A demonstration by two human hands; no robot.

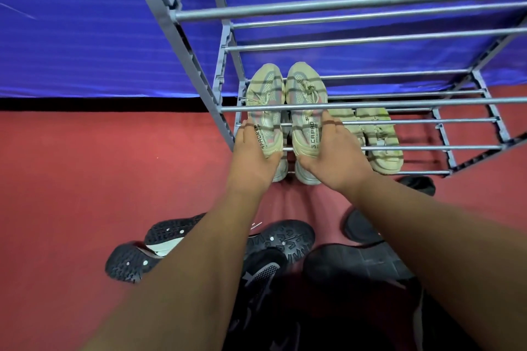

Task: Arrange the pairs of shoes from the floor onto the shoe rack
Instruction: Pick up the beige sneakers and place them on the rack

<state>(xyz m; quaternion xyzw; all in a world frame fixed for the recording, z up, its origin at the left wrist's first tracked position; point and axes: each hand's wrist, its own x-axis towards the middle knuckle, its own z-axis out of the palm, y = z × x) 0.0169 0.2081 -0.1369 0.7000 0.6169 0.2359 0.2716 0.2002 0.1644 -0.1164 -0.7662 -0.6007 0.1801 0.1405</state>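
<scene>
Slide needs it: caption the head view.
Left hand and right hand hold cream mesh sneakers on grey metal shoe rack; black shoes lie on red floor.

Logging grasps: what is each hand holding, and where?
Left hand holds the left sneaker, right hand the right sneaker, each by its heel end.

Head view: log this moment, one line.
left hand grips left cream sneaker | right hand grips right cream sneaker | both on shoe rack lowest tier
</scene>
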